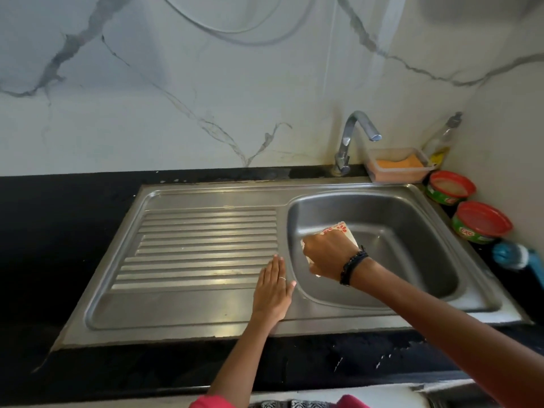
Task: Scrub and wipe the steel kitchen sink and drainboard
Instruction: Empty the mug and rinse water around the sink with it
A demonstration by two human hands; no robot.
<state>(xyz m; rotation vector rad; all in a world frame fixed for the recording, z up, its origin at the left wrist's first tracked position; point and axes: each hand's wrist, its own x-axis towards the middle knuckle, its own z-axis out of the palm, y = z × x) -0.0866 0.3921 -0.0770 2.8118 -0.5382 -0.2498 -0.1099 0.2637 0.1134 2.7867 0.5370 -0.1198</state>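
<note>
Fingers (275, 267) lie flat on steel drainboard (188, 245), black counter (59, 231) around.

Left hand (273, 290) flat, fingers (275, 267) straight, right hand (325, 256) clenched

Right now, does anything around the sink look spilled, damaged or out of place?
Nothing spilled or knocked over. The right hand holds a cloth against the basin wall; the left hand rests flat on the drainboard. Only oddity: white specks and chipped-looking sealant along the black counter edge.
</note>
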